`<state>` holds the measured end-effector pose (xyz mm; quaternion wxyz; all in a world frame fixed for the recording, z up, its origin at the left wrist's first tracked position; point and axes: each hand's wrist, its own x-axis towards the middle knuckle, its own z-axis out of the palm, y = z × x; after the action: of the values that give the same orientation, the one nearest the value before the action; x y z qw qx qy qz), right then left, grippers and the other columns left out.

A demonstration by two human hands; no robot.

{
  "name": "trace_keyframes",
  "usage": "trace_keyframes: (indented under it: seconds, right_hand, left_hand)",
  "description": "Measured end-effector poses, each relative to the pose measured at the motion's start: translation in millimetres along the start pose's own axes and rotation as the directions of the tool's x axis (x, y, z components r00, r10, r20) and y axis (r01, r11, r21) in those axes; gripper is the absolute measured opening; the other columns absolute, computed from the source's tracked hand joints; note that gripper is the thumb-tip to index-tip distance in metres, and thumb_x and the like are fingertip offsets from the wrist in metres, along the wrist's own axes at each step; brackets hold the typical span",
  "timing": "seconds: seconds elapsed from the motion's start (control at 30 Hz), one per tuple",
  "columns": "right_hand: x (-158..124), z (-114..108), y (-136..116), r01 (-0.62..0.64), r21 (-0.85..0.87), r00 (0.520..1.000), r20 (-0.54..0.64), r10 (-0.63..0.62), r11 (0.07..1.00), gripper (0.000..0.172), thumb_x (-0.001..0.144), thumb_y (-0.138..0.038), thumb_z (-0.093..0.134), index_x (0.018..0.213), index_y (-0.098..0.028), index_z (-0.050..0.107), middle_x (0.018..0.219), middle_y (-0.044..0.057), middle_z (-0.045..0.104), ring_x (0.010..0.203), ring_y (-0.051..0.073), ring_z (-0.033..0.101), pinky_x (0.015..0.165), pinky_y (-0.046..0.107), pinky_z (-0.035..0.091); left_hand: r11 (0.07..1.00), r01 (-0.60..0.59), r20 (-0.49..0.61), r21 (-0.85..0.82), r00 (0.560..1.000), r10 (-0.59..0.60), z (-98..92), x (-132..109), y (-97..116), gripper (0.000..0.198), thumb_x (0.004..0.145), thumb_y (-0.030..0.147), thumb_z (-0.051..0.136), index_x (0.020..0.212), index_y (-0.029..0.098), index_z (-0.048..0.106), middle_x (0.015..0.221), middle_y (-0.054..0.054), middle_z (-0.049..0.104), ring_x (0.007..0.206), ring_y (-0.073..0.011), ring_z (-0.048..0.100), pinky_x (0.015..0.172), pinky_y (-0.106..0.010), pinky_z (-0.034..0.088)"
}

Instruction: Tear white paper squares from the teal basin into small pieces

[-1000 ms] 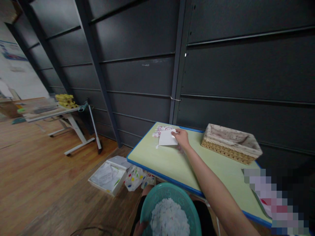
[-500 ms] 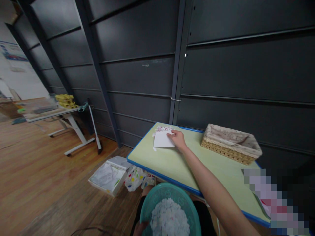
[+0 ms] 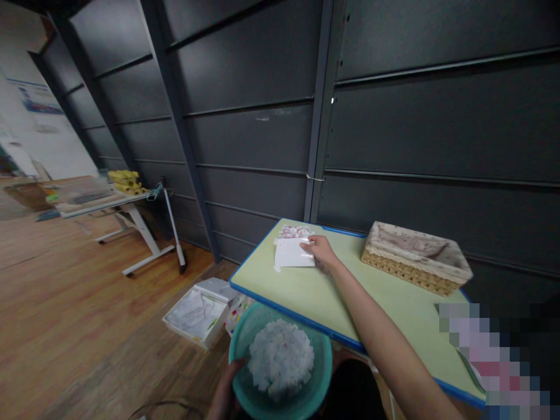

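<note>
My right hand (image 3: 321, 252) pinches the right edge of a white card (image 3: 291, 253) near the far left part of the pale green table (image 3: 301, 291). Just behind the card lies a pile of white and reddish paper scraps (image 3: 294, 232); a few bits show at the card's lower left corner. Below the table's front edge, my left hand (image 3: 231, 373) grips the left rim of a teal plastic basket (image 3: 324, 364). A heap of white shredded paper (image 3: 280, 357) lies in that basket. The left fingers are partly hidden by the rim.
A woven basket with a cloth lining (image 3: 415, 262) stands at the table's back right. Left of the table, an open white box (image 3: 195, 315) holding papers is on the floor. A dark panelled wall (image 3: 249, 140) rises behind. Further left is another table with yellow rolls (image 3: 126, 182).
The teal basket has come up and to the left, nearer the table's front edge, with my left hand at its rim. The card has shifted slightly toward me.
</note>
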<state>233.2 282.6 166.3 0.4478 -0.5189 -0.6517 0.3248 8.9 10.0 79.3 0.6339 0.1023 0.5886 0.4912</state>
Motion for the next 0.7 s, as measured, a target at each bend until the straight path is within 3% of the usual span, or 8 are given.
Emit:
trace_keyframes:
  seconds: [0.1, 0.27, 0.37, 0.53, 0.7]
  right_hand:
    - [-2, -3, -3, -0.102, 0.13, 0.993, 0.08, 0.092, 0.986, 0.028, 0.057, -0.04, 0.064, 0.066, -0.016, 0.053, 0.05, -0.004, 0.049, 0.044, 0.01, 0.043, 0.041, 0.02, 0.028]
    - [-7, -2, -10, -0.241, 0.259, 0.968, 0.13, 0.213, 0.935, 0.027, 0.052, -0.028, 0.069, 0.068, -0.018, 0.049, 0.048, -0.006, 0.049, 0.041, 0.009, 0.044, 0.036, 0.019, 0.032]
    - [-10, 2, -14, -0.261, 0.285, 0.959, 0.183, 0.216, 0.922, 0.026, 0.052, -0.02, 0.068, 0.07, -0.017, 0.049, 0.054, -0.003, 0.055, 0.047, 0.011, 0.053, 0.04, 0.02, 0.04]
    - [-16, 5, -18, -0.248, 0.239, 0.95, 0.25, 0.188, 0.939, 0.024, 0.052, -0.013, 0.067, 0.065, -0.017, 0.047, 0.049, -0.004, 0.053, 0.045, 0.011, 0.053, 0.038, 0.018, 0.039]
    - [-19, 3, -19, -0.238, 0.21, 0.922, 0.357, 0.153, 0.948, 0.025, 0.052, -0.014, 0.067, 0.062, -0.018, 0.044, 0.047, -0.005, 0.05, 0.042, 0.01, 0.052, 0.036, 0.019, 0.041]
  left_hand:
    - [0.995, 0.055, 0.02, -0.08, 0.998, -0.054, -9.1, 5, -2, 0.048, 0.081, 0.04, 0.05, 0.119, 0.013, 0.058, 0.08, -0.005, 0.076, 0.094, -0.0283, 0.067, 0.085, -0.038, 0.051]
    - [0.986, 0.069, 0.059, -0.154, 0.996, -0.061, -21.0, 5, 1, 0.049, 0.081, 0.037, 0.054, 0.125, 0.015, 0.051, 0.099, -0.007, 0.074, 0.101, -0.0242, 0.064, 0.089, -0.033, 0.049]
    - [0.986, 0.061, 0.087, -0.154, 0.995, -0.048, -22.2, -1, 4, 0.048, 0.083, 0.038, 0.051, 0.125, 0.016, 0.05, 0.096, -0.004, 0.075, 0.102, -0.0238, 0.064, 0.085, -0.032, 0.051]
    - [0.992, 0.068, 0.043, -0.105, 0.997, -0.064, -16.9, -9, 12, 0.043, 0.083, 0.039, 0.052, 0.12, 0.018, 0.051, 0.091, -0.002, 0.075, 0.098, -0.0249, 0.066, 0.071, -0.033, 0.055]
    - [0.995, 0.053, 0.027, -0.086, 0.998, -0.051, -12.9, -14, 18, 0.044, 0.08, 0.037, 0.056, 0.119, 0.019, 0.051, 0.109, -0.003, 0.071, 0.093, -0.0236, 0.067, 0.066, -0.03, 0.054]
